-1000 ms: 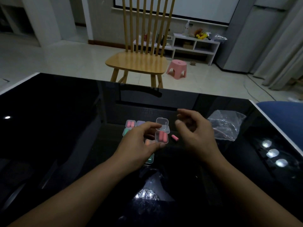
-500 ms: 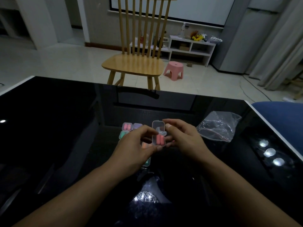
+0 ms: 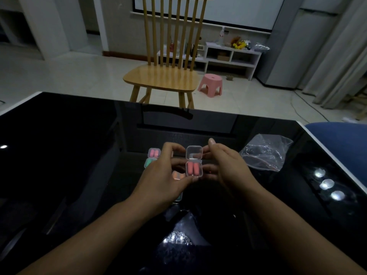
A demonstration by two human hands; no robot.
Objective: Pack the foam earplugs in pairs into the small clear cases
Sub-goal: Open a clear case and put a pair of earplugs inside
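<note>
I see both hands raised above the black worktop [image 3: 59, 155], sharing one clear case [image 3: 194, 169] — lid up, two pink earplugs [image 3: 192, 168] inside. Left hand [image 3: 164, 181] pinches its near corner; right hand [image 3: 226, 169] has its grip curled round the far side. Filled cases [image 3: 154, 153] lie behind.

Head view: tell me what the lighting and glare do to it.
Head view: dim overall; the glossy black table mirrors the chair and ceiling lights as bright spots; the open case between both hands stays readable, two pink earplugs inside; straight edges bow from the wide-angle lens.
</note>
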